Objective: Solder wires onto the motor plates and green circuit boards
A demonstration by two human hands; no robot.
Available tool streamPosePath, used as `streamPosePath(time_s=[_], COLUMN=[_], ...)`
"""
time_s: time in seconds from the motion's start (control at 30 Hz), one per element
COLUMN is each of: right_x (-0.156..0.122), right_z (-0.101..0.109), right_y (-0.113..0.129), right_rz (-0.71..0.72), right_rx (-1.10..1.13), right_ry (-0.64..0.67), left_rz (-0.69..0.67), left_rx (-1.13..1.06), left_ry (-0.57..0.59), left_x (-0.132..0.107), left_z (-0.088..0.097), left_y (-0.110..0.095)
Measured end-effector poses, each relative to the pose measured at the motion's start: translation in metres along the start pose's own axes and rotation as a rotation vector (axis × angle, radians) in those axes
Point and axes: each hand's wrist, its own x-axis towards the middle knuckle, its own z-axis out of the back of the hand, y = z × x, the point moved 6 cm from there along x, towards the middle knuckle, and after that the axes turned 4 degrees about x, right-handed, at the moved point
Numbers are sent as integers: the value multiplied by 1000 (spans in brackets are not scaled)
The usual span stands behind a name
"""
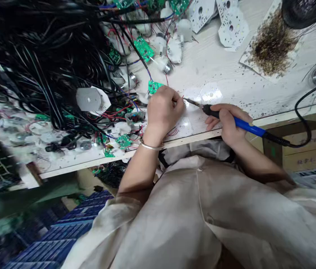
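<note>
The soldering iron (244, 126) lies clenched in the right hand (227, 125), its metal tip reaching just beside the left hand (163, 112). That hand is curled closed; what it grasps, if anything, cannot be told. A green circuit board (153, 87) sits just past its knuckles on the white tabletop (225, 71). A metal bangle (150, 146) circles the left wrist, and a heap of black wires (40, 71) lies well beyond the left hand.
</note>
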Motion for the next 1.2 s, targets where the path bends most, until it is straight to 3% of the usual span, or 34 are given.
streamPosePath(time_s=[0.3,0.47,0.53,0.67,0.83,1.07,1.2], right_x=[-2,-6,-5,-4,-1,1,-2], right_z=[0,6,-1,-24,-32,-32,-21], right_y=[-2,4,10,9,3,3,12], right_rz=[-8,144,253,439,550,487,400], right_rx=[-22,15,-83,-499,-725,-696,-460], right_ry=[34,-4,101,374,404,436,354], left_rz=[-3,-5,-26,-70,-96,-171,-191], left_rx=[2,-10,-12,-33,-92,-168,-127], left_ry=[-13,-6,-21,-79,-116,-62,-45], left_x=[0,-1,-1,-1,-4,-7,-4], left_z=[-2,-2,-3,-5,-2,7,7], left_y=[2,3,5,7,6,2,1])
